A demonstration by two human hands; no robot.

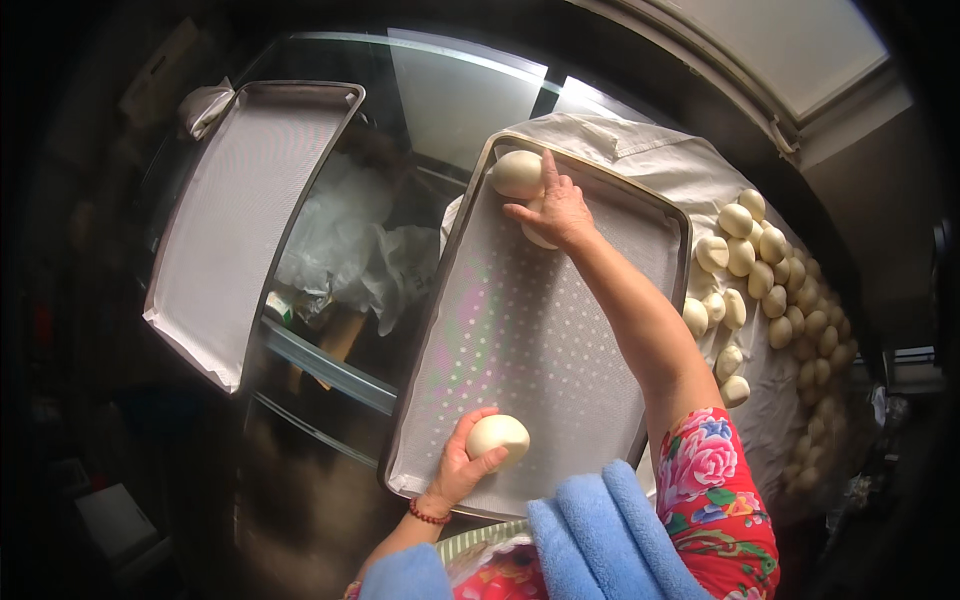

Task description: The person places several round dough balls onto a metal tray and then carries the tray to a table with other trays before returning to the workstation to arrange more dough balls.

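Near the front left corner of a shallow metal tray [600, 360] lined with white mesh, my left hand [457, 465] grips a smooth, pale dough ball [499, 442] between thumb and fingers. My right hand [559, 206] reaches to the tray's far end. It lies over a second dough ball [538, 238], mostly hidden, with the thumb across it and the index finger stretched forward. Touching or just beside that index finger, another dough ball [516, 174] sits in the far left corner. White dots of light speckle the liner.
Many dough balls [780, 281] lie on a white cloth [652, 150] to the right. Another mesh-lined tray [232, 195] stands at the left. Crumpled plastic bags [337, 225] show between the trays, around a glass surface. A blue towel [607, 525] hangs over my front.
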